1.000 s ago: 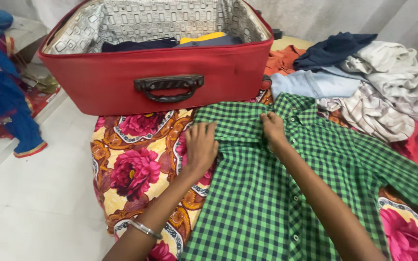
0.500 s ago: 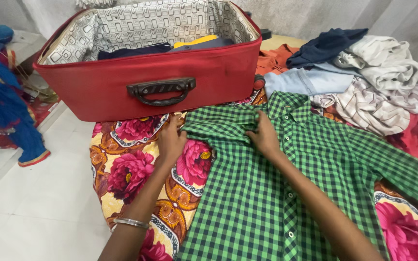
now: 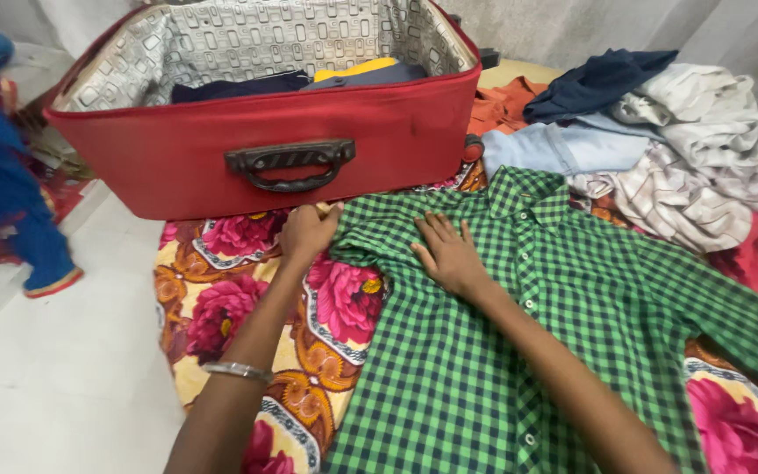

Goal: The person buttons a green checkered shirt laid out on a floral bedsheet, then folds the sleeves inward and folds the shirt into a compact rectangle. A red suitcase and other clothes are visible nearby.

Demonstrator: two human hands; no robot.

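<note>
The right hand lies flat and open, palm down, fingers spread, pressing on the green checked shirt. The left hand is curled at the shirt's left shoulder edge, fingers bent onto the cloth there; whether it pinches the fabric is unclear. The shirt is spread front-up, buttoned, on a flowered sheet. Beyond it stands an open red suitcase with folded clothes inside, and to the right a pile of clothes.
</note>
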